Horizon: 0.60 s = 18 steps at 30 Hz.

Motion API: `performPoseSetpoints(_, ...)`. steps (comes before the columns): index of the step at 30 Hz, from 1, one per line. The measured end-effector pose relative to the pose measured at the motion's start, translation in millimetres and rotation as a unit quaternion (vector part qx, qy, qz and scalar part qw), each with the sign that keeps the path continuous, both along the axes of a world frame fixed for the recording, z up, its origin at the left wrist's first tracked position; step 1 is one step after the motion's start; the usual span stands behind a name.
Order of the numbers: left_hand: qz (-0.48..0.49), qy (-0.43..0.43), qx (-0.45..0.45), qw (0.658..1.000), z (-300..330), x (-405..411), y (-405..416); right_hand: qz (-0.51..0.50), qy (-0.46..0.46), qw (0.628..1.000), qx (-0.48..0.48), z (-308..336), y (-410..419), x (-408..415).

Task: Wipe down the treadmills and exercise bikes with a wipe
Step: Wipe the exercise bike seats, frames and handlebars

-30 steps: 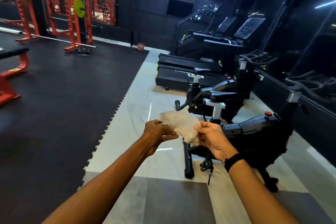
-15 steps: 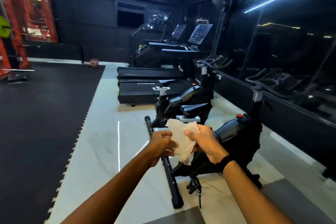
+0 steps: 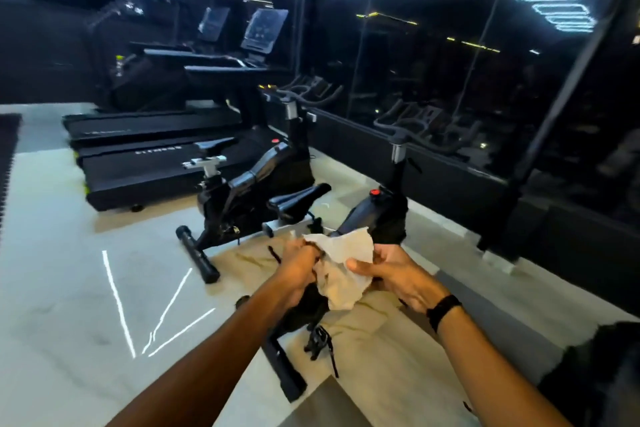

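Two hands [image 3: 346, 270], one wipe [image 3: 343, 270], two bikes [image 3: 249, 191], two treadmills [image 3: 145, 163]

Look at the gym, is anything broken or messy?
Nothing looks broken or spilled. The two bikes and treadmills stand upright in a row. Only the wipe is crumpled, held between the left hand and right hand.

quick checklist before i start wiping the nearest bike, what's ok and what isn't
1. Wipe in hand: ok, left hand and right hand both grip it.
2. Wipe spread flat for wiping: not ok, crumpled.
3. Nearest exercise bike within reach: ok, directly behind the hands.
4. Wipe touching the bike: cannot tell, hands hide it.
5. Wipe damp or clean enough: cannot tell.
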<state>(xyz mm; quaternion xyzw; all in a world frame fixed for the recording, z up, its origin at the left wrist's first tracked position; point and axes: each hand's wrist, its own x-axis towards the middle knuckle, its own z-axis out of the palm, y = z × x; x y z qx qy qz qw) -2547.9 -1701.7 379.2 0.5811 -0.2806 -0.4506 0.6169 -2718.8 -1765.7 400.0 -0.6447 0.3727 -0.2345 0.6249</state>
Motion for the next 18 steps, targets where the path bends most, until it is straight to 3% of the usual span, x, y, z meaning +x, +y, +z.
performPoseSetpoints(2, -0.023, -0.008, -0.005, 1.0, -2, -10, -15, -0.011, -0.003, 0.999, 0.035, -9, -8, -13)
performPoseSetpoints(8, -0.089, -0.012, -0.002, 0.996, -7, -52, -72, -0.223, -0.078, 0.968, 0.087, -21, -49, -65)
performPoseSetpoints(12, -0.167, 0.003, 0.002, 0.986, -12, -91, -112, -0.273, -0.089, 0.956, 0.066, -28, -76, -102)
performPoseSetpoints(18, -0.324, 0.047, -0.007, 0.945, 0, -151, -197, -0.315, -0.097, 0.944, 0.027, -11, -144, -177)
